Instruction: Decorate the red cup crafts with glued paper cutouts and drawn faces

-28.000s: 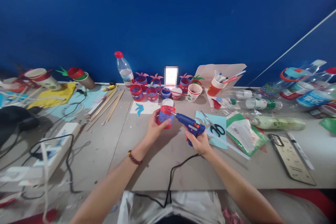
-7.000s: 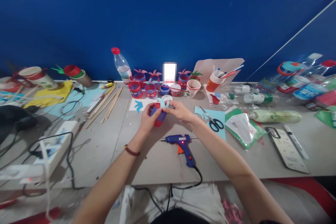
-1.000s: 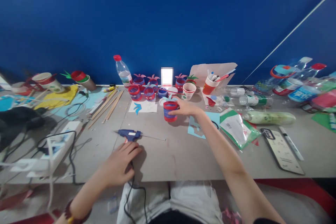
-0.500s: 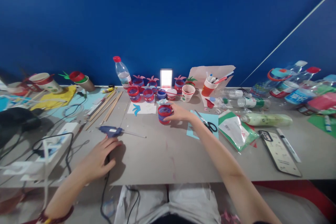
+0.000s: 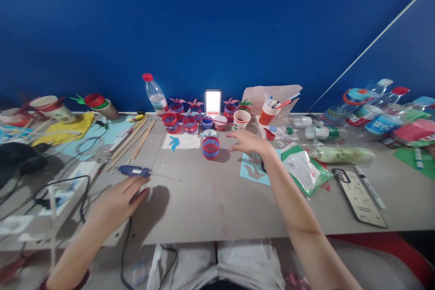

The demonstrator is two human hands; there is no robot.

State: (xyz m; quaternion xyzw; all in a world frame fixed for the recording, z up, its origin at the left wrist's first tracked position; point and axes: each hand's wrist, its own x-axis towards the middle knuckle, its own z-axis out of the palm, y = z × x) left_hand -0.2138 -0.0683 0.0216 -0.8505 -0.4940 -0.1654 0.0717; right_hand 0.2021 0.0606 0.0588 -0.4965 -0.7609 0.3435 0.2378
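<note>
A small red-and-purple striped cup (image 5: 210, 149) stands upright by itself near the table's middle, with a light blue leaf shape at its back rim. Just right of it, my right hand (image 5: 249, 142) is open and apart from the cup, fingers pointing left. Under the right wrist lies light blue paper (image 5: 260, 176) with leaf-shaped openings; the scissors there are mostly hidden. On the left, a dark blue glue gun (image 5: 134, 171) lies on its side with a glue stick poking out. My left hand (image 5: 118, 197) hovers beside it, open with fingers stretched out; contact is unclear.
Several decorated cups (image 5: 190, 123) line the back, beside a red-capped bottle (image 5: 155, 95). White paper (image 5: 185, 141) bears a blue leaf cut-out. Wooden sticks (image 5: 142, 140) and a power strip (image 5: 73, 190) lie left. Plastic bottles (image 5: 387, 122), a green packet (image 5: 306, 172) and a phone (image 5: 360, 197) are right.
My right hand has let go of the striped cup and moved right; the cup stays standing. My left hand has shifted slightly left and down from the glue gun.
</note>
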